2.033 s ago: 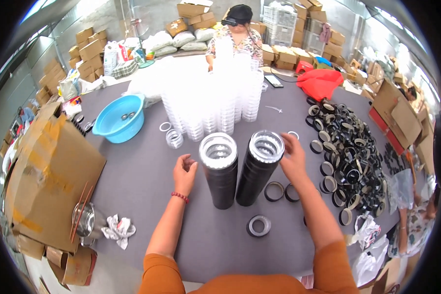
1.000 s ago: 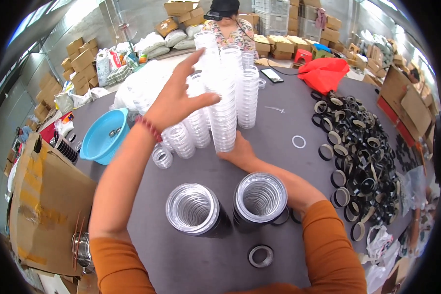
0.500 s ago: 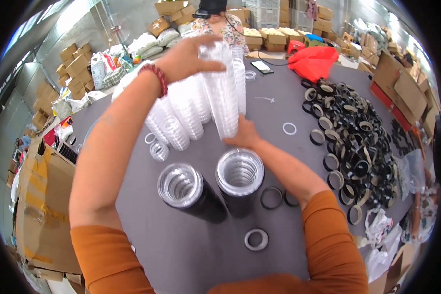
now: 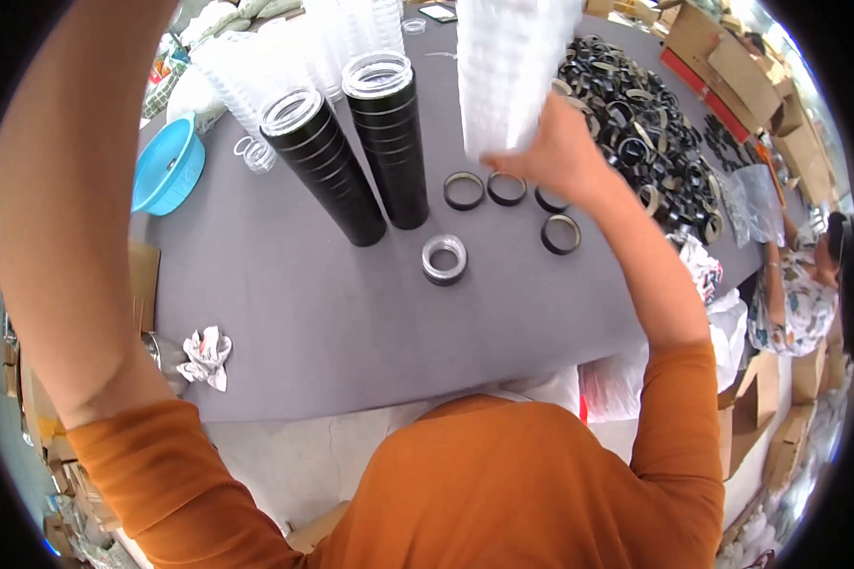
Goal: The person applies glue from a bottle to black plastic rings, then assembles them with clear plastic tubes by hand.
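Note:
A tall stack of clear round plastic pieces [image 4: 512, 81] rises out of the top of the picture. My right hand [image 4: 555, 156] grips its lower end, fingers against its base. My left forearm [image 4: 71, 218] reaches up past the top edge, so my left hand is out of sight. Left of the held stack stand two black ringed columns [image 4: 386, 142] [image 4: 327, 171], each with clear rings at its top. Below my right hand lie several loose black rings [image 4: 464, 191]. A short stack with a silvery clear top [image 4: 444, 260] sits nearer to me.
More clear stacks [image 4: 275, 57] stand at the back left, by a few loose clear rings [image 4: 258, 156]. A blue basin [image 4: 170, 167] is at the left edge, crumpled paper [image 4: 207, 358] nearer. A heap of black rings [image 4: 645, 123] covers the right; another person [image 4: 792, 299] is beyond.
My view has tipped down toward me. The held stack has come up and right, away from the other clear stacks. My left hand has gone out of the picture.

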### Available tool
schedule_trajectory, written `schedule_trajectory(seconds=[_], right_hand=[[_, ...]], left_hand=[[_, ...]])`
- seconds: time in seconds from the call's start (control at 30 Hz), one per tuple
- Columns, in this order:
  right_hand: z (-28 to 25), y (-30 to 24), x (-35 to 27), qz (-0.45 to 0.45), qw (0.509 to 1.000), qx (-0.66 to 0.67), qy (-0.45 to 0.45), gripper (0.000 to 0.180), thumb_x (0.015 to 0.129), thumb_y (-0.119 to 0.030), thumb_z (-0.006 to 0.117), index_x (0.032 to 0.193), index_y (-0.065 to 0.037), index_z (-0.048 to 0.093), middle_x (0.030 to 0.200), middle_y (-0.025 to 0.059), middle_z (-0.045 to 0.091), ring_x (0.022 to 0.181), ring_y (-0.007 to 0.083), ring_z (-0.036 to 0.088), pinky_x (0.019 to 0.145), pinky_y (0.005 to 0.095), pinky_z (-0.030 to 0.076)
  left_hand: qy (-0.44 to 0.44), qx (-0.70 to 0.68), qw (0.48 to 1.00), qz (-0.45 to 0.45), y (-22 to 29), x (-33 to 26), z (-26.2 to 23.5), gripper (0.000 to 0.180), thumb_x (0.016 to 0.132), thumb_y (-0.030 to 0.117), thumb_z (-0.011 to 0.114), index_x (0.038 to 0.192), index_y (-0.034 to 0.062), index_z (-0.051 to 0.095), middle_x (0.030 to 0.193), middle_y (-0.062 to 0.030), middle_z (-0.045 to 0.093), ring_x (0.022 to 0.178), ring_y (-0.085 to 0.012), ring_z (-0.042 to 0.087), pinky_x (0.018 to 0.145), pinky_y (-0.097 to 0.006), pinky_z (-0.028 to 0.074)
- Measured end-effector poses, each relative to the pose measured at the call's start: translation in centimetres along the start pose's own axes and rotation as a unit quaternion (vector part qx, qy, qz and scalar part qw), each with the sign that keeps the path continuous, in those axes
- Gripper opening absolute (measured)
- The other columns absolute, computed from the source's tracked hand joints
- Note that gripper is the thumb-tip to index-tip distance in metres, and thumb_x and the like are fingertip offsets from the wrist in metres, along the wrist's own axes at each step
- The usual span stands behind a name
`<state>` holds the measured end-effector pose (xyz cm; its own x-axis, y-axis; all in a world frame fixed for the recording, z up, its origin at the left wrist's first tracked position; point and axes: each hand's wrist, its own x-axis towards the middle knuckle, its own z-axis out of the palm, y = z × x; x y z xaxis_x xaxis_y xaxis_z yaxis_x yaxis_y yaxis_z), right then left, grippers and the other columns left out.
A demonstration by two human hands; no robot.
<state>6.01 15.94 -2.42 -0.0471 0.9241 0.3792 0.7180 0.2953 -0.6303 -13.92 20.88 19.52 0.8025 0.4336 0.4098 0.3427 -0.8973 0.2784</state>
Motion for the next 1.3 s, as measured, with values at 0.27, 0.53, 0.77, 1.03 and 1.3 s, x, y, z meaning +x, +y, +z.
schedule_trajectory(seconds=[0.27, 0.53, 0.77, 1.03, 1.3], right_hand=[[7.0, 3.3, -17.3, -0.031, 0.99, 0.123, -0.062, 0.061, 0.063, -0.013, 0.079, 0.117, 0.0, 0.054, 0.104, 0.0188, 0.066, 0.097, 0.0319, 0.064, 0.085, 0.0394, 0.051], [11.7, 3.6, -20.3, -0.015, 0.988, 0.041, -0.146, 0.069, 0.064, -0.028, 0.08, 0.118, 0.0, 0.049, 0.11, 0.0213, 0.062, 0.107, 0.0383, 0.058, 0.095, 0.0454, 0.043], [2.8, 10.8, -18.3, 0.047, 0.997, 0.015, 0.062, 0.087, 0.064, -0.035, 0.081, 0.134, -0.001, 0.041, 0.129, 0.0226, 0.05, 0.12, 0.0387, 0.047, 0.103, 0.0453, 0.036], [3.7, 16.3, -16.5, 0.216, 0.962, -0.156, 0.062, 0.086, 0.068, -0.039, 0.078, 0.134, -0.001, 0.038, 0.124, 0.0192, 0.054, 0.117, 0.0342, 0.049, 0.098, 0.0444, 0.038], [4.6, 16.8, -15.8, 0.205, 0.967, -0.141, 0.056, 0.082, 0.071, -0.037, 0.077, 0.134, 0.0, 0.04, 0.125, 0.021, 0.054, 0.118, 0.0362, 0.048, 0.099, 0.0434, 0.038]], left_hand=[[0.15, -0.168, 0.974, 0.008, 10.0, -10.8, 12.1, 0.051, 0.071, 0.009, 0.078, 0.117, -0.0026, 0.057, 0.109, -0.0102, 0.063, 0.098, -0.012, 0.06, 0.082, -0.027, 0.049], [0.226, -0.274, 0.925, -0.132, 8.0, -16.3, 18.1, 0.084, 0.061, 0.016, 0.081, 0.133, -0.0021, 0.044, 0.112, -0.0119, 0.06, 0.104, -0.0183, 0.059, 0.093, -0.032, 0.047], [0.256, -0.372, 0.881, -0.143, 7.7, -15.0, 20.6, 0.083, 0.059, 0.025, 0.083, 0.127, -0.0013, 0.045, 0.111, -0.0095, 0.058, 0.102, -0.018, 0.058, 0.091, -0.031, 0.046], [0.306, -0.386, 0.86, -0.135, 7.2, -16.2, 22.4, 0.091, 0.063, 0.047, 0.081, 0.129, -0.0028, 0.042, 0.12, -0.0176, 0.055, 0.106, -0.0225, 0.056, 0.093, -0.034, 0.044], [0.313, -0.418, 0.843, -0.13, 7.1, -16.8, 22.5, 0.098, 0.063, 0.045, 0.085, 0.134, -0.0032, 0.038, 0.121, -0.0189, 0.055, 0.11, -0.026, 0.056, 0.095, -0.038, 0.045]])
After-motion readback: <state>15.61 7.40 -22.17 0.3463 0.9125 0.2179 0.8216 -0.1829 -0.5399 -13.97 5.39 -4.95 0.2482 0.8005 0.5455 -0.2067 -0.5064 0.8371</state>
